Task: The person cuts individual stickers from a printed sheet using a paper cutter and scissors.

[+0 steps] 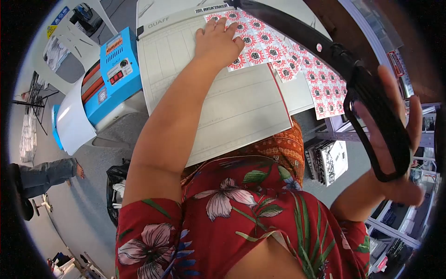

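The paper cutter (223,107) lies in front of me, a large grey gridded board with its near edge close to my body. Its long black blade arm (297,32) is raised, running from the far middle of the board out to the right. To the left of the cutter stands a blue and white machine (111,79) with orange rollers, and farther left a white chair (69,51). At the lower left, another person's leg (46,173) rests on the floor.

The sticker sheet (278,56), printed with rows of red and white round labels, lies across the far right part of the board and hangs past its right edge under the raised arm.

My left hand (217,42) is flat and unclenched, palm down, fingers spread on the far left corner of the sticker sheet, pressing it to the board.

My right hand (395,135) grasps the black loop handle (376,125) at the near end of the blade arm, fingers threaded through the loop.
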A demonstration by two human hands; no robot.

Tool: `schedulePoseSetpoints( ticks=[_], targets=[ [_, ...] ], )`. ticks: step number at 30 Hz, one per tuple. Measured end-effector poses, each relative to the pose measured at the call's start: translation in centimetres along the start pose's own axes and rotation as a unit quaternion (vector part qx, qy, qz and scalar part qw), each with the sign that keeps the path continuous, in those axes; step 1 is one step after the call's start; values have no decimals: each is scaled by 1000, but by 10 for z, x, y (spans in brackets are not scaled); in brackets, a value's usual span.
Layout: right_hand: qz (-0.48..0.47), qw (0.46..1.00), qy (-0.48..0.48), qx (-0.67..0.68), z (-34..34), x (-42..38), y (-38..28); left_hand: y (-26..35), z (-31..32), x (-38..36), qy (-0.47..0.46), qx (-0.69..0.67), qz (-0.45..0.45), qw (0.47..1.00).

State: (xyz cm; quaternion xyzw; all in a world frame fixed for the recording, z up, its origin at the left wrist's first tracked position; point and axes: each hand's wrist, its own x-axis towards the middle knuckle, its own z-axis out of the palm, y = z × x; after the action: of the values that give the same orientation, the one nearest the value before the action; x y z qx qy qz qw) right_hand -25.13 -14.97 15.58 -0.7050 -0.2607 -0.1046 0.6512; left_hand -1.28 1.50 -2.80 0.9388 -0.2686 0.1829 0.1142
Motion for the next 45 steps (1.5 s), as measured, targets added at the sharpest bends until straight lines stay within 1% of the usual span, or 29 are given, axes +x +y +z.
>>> schedulePoseSetpoints(
  ticks=[2, 4, 5, 8, 11, 21, 23, 29, 35, 45],
  targets=[
    [49, 990, -36, -126, 2, -7, -13, 0, -2, 0, -9, -1, -7, 1000],
    [95, 966, -33, -239, 3, -20, -16, 0, -3, -1, -10, -6, -12, 1000],
    [89, 968, 29, -234, 16, -25, -10, 0, -3, -1, -10, -9, -14, 1000],
    [148, 959, 163, -179, 36, -35, -4, 1, -6, -1, -30, -30, -24, 999],
    [135, 952, 179, -207, 40, -45, 7, 2, -7, -2, -36, -39, -29, 998],
    [122, 957, 200, -171, 45, -59, 22, 2, -8, -2, -39, -26, -30, 998],
    [111, 960, 190, -176, 43, -64, 27, 2, -9, -2, -44, -28, -29, 998],
    [104, 963, 187, -164, 44, -70, 35, 1, -4, -2, -14, -15, -19, 1000],
    [102, 963, 197, -153, 47, -70, 38, 0, -8, -1, -38, -15, -17, 999],
    [111, 966, 183, -144, 48, -70, 38, -1, -7, -1, -35, -11, -18, 999]
  ],
)
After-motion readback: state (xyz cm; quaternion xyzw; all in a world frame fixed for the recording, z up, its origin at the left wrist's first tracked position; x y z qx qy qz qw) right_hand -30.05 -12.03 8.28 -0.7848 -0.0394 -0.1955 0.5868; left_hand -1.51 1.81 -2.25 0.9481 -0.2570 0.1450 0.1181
